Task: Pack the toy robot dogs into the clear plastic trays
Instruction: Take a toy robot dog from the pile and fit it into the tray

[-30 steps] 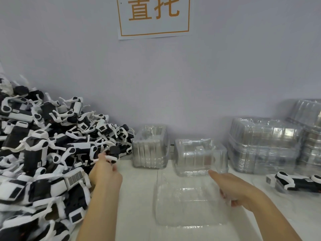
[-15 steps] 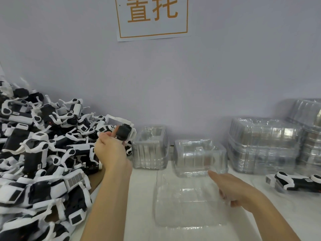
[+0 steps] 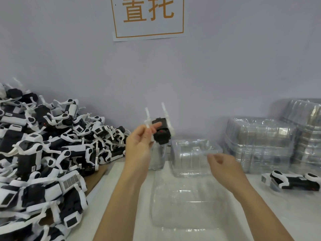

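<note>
Fingers of my left hand point(image 3: 139, 145) pinch 1 toy dog point(image 3: 160, 132) above the empty tray point(image 3: 189, 206); right hand point(image 3: 223, 165) loosely curled, holding nothing; pile point(image 3: 43, 153) unpacked.

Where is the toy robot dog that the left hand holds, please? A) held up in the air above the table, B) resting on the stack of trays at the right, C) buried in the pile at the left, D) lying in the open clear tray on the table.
A: the left hand holds the toy robot dog raised, white legs pointing up, well above the open clear tray, which has no dog in it.
</note>
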A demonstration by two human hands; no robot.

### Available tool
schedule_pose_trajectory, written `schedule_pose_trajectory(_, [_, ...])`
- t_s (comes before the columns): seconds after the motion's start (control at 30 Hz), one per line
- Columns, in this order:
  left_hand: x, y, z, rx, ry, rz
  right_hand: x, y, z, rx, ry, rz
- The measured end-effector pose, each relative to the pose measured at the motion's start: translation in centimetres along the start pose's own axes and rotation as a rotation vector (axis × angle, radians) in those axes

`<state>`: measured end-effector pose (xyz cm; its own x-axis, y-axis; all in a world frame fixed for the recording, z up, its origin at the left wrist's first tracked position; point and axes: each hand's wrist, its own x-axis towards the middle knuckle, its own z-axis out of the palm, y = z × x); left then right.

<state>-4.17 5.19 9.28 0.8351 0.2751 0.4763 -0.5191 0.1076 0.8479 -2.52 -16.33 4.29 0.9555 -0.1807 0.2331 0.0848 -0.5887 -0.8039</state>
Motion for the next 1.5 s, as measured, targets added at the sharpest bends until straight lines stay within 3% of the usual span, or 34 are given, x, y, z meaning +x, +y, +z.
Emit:
schedule_pose_trajectory(0.07, [-0.4,-0.4,0.8,0.081,-0.142,0.027,0.0,-0.9,0.2,0.291,-0.001,0.052])
schedule_pose_trajectory(0.2, [-1.3,-1.3,2.3,0.249,-0.354,0.029,-0.1,-2.0,0.1,0.858,-0.290,0.160])
schedule_pose_trajectory(0.27, [-1.6,-1.7,2.8,0.288,-0.453,0.004,-0.3,-2.1,-0.2,0.935,-0.368,0.115])
schedule_pose_trajectory(0.53, [-1.7,-2.5,1.9,0.195,-0.576,-0.080,-0.6,-1.8,0.4,0.835,-0.169,0.068])
schedule_pose_trajectory(0.6, [-1.5,-2.6,1.6,0.121,-0.500,-0.112,-0.7,-1.8,0.6,0.761,-0.098,0.051])
schedule_pose_trajectory(0.77, [-0.8,-2.5,1.2,-0.112,-0.090,-0.241,-0.7,-1.9,0.8,0.503,-0.034,-0.072])
schedule_pose_trajectory(0.87, [-0.5,-2.3,0.7,-0.222,-0.157,-0.307,-0.7,-2.0,1.1,0.371,-0.053,-0.191])
schedule_pose_trajectory(0.97, [-0.8,-2.1,0.8,-0.139,-0.255,-0.318,-0.9,-2.2,1.7,0.280,-0.090,-0.241])
schedule_pose_trajectory(1.17, [-1.0,-2.4,0.8,-0.073,-0.193,-0.304,-1.0,-2.3,2.3,0.116,-0.099,-0.342])
schedule_pose_trajectory(1.37, [-1.2,-3.0,0.8,-0.041,-0.280,-0.274,-1.1,-2.4,2.5,0.076,-0.100,-0.389])
schedule_pose_trajectory(1.5, [-1.1,-4.5,0.1,0.114,-0.154,-0.215,-0.8,-2.1,2.2,-0.114,0.005,-0.346])
